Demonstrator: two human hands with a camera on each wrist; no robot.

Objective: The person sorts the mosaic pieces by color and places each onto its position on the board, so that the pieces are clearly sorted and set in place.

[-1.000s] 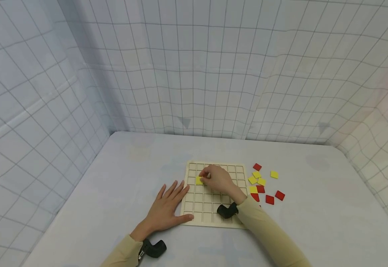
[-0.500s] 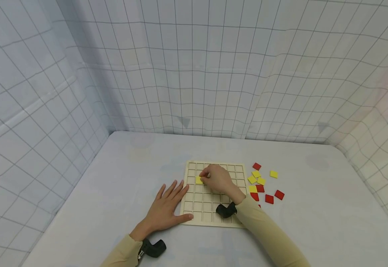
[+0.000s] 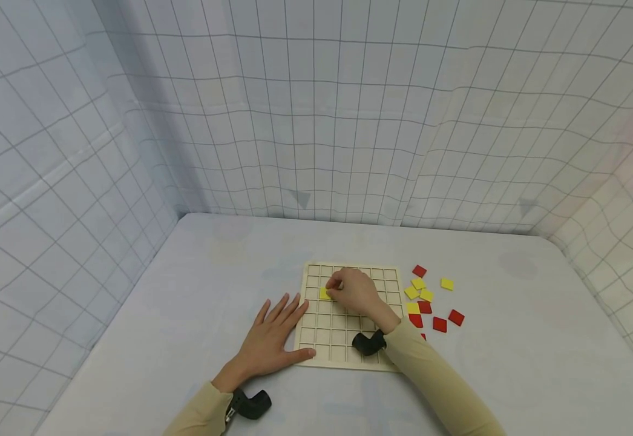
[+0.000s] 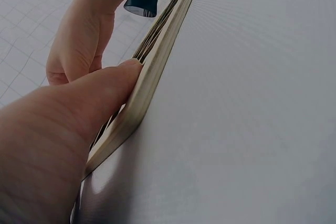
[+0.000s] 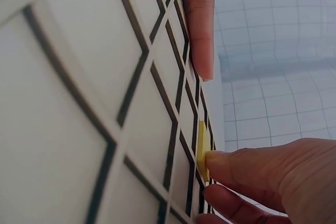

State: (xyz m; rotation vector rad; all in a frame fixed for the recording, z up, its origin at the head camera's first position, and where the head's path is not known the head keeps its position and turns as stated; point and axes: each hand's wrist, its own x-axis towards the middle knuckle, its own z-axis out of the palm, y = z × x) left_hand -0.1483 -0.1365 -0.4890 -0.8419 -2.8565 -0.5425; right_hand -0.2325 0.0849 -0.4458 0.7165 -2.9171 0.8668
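Note:
A pale gridded board (image 3: 323,337) with raised ridges lies on the table. In one of its upper-left cells sits a yellow square tile (image 3: 324,293). My right hand (image 3: 356,293) reaches over the board with thumb and fingers together at the tile's right edge. The right wrist view shows the thumb against the yellow tile (image 5: 201,142), fingers curled beside it. Flat and spread, my left hand (image 3: 267,345) rests at the board's left side. Its thumb lies over the board's rim (image 4: 139,95) in the left wrist view. The right hand and forearm hide part of the grid.
Right of the board lie loose yellow tiles (image 3: 447,284) and red tiles (image 3: 456,317), several of each, some overlapping. The right sleeve (image 3: 436,375) passes close to them. Gridded white cloth walls (image 3: 316,121) stand around the table's back and sides.

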